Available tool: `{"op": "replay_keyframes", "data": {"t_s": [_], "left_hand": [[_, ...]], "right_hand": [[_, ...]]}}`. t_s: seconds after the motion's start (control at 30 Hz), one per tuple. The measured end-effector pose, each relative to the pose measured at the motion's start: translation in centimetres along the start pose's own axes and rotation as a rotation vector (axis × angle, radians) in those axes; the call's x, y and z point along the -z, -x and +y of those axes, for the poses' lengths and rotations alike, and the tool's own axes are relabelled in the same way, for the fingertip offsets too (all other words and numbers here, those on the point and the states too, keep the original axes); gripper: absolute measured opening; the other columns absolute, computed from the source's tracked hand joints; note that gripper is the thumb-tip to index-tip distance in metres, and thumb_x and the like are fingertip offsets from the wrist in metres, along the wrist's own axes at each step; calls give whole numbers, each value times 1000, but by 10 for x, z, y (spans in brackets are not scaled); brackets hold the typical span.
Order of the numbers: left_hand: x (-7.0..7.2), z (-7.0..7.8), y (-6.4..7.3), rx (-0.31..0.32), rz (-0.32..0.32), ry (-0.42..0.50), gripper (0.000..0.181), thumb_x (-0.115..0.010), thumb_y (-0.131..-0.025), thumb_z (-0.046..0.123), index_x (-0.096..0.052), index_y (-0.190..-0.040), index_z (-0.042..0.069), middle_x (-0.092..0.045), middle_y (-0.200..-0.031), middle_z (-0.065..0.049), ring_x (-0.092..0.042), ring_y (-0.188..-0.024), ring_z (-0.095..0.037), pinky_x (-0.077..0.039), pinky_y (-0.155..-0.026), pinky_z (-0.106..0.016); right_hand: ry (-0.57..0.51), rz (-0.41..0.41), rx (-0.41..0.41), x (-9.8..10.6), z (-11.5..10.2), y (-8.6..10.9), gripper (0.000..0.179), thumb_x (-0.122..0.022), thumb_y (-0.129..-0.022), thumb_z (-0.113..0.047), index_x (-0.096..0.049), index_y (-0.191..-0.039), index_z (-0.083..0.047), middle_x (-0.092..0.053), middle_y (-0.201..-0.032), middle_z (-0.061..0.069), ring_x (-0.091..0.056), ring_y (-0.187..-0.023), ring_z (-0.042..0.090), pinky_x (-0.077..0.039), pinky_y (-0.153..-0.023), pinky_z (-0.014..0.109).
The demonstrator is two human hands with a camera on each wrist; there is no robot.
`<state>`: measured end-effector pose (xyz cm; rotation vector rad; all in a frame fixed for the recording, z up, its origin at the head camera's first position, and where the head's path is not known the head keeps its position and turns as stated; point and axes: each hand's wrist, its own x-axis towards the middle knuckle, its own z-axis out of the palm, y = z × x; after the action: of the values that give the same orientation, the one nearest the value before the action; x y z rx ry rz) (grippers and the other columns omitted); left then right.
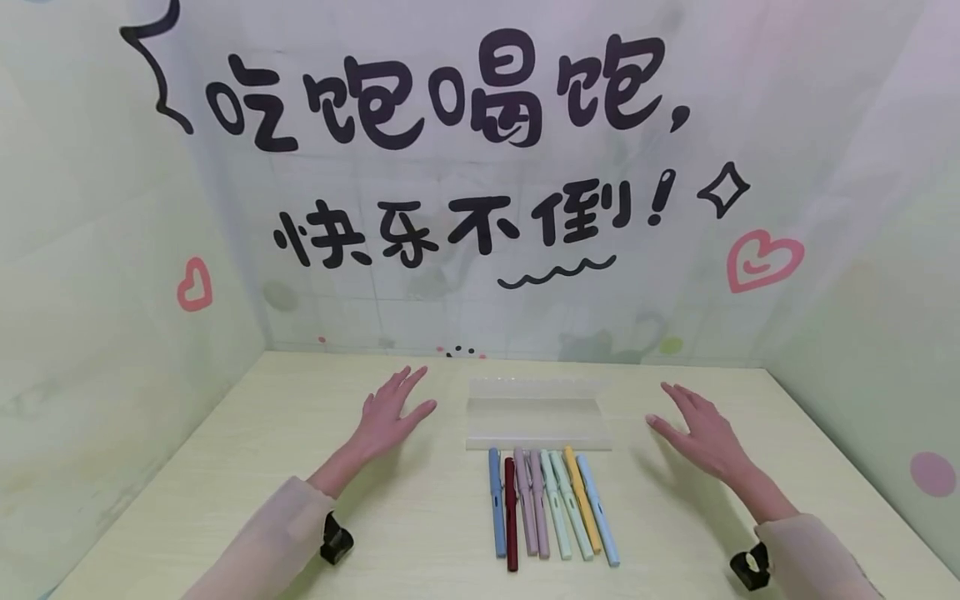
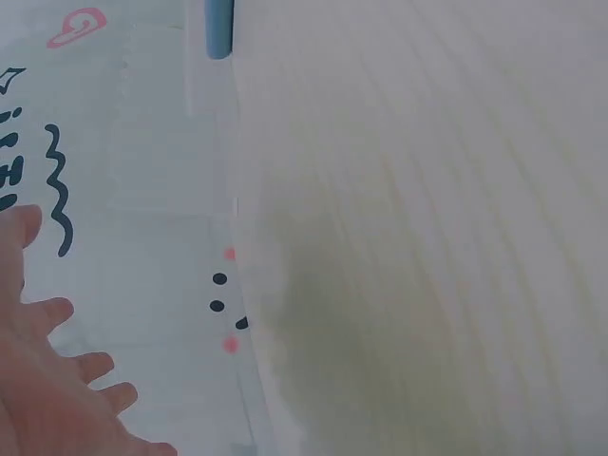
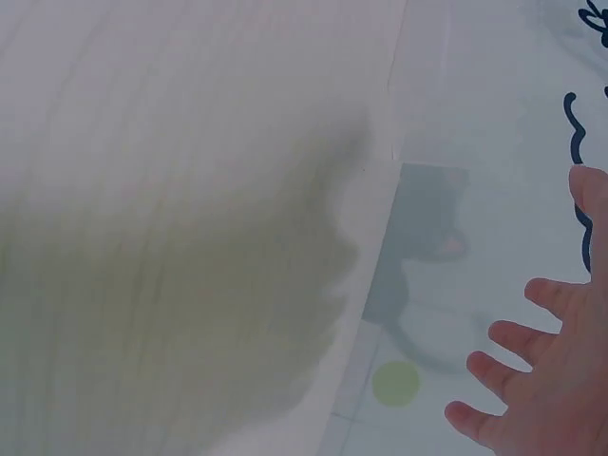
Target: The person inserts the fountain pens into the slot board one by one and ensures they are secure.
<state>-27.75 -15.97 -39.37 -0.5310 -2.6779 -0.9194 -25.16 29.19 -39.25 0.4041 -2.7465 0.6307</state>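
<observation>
Several capped pens lie side by side on the table, among them a blue pen (image 1: pixel 497 504), a dark red pen (image 1: pixel 512 517), a yellow pen (image 1: pixel 583 500) and a light blue pen (image 1: pixel 598 510). Purple and mint green pens fill the middle of the row. Just behind them sits a clear plastic case (image 1: pixel 536 443). To the left of the case my left hand (image 1: pixel 386 421) hovers above the table, fingers spread and holding nothing. On the other side, my right hand (image 1: pixel 701 433) is likewise raised with fingers extended, touching nothing. A blue pen end (image 2: pixel 219 28) shows in the left wrist view.
The pale wood-grain table (image 1: pixel 420 517) meets a back wall (image 1: pixel 420 317) printed with large black characters and hearts. Side walls close in at left and right. Black wrist straps (image 1: pixel 337 540) hang below both sleeves.
</observation>
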Motion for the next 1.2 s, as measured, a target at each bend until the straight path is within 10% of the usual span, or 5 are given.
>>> {"op": "replay_keyframes", "data": {"t_s": [0.33, 1.2], "left_hand": [[-11, 12, -8, -10, -31, 256, 51, -55, -88, 27, -39, -131, 4, -38, -131, -16, -31, -121, -31, -26, -96, -48], [-37, 24, -31, 59, -47, 332, 41, -54, -89, 16, -44, -127, 3, -42, -122, -22, -45, -107, -39, -36, -88, -50]], "right_hand": [[-251, -42, -5, -21, -22, 3, 52, -52, -89, -30, -42, -125, 5, -46, -120, 24, -45, -105, 38, -38, -81, 53], [-467, -305, -93, -49, -60, -1, 35, -61, -84, -25, -57, -107, 1, -58, -80, 3, -55, -66, 19, -45, -54, 29]]}}
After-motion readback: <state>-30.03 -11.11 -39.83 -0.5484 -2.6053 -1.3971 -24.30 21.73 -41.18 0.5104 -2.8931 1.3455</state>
